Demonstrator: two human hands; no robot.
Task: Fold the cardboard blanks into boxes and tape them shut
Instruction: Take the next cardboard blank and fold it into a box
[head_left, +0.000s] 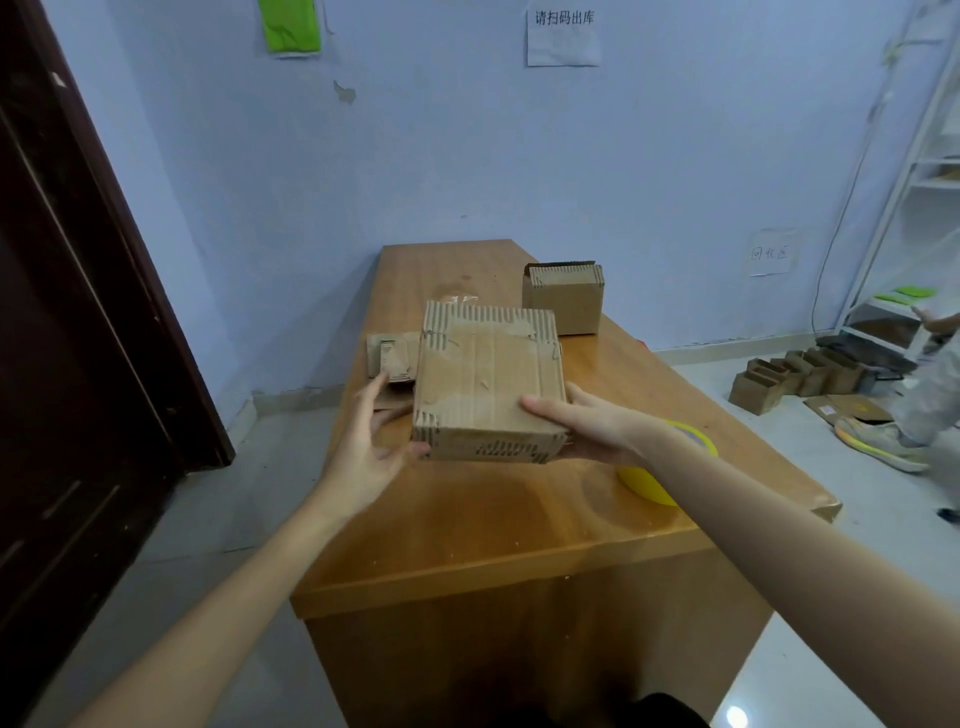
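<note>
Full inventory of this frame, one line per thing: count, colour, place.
held box: 1, brown, above the table, between both hands
small box: 1, brown, far right of table
flat cardboard piece: 1, brown, table's left edge
tape roll: 1, yellow, table, under right wrist
table: 1, orange-brown wood, centre
floor boxes: several, brown, right floor
door: 1, dark brown, left
wall notice: 1, white, top
left hand: 1, at the box's left corner
right hand: 1, gripping the box's right side

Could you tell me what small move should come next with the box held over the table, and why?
Probably set the brown taped cardboard box down on the wooden table: tape already covers its top seam, the right hand grips it, and the left hand only touches its corner.
</note>
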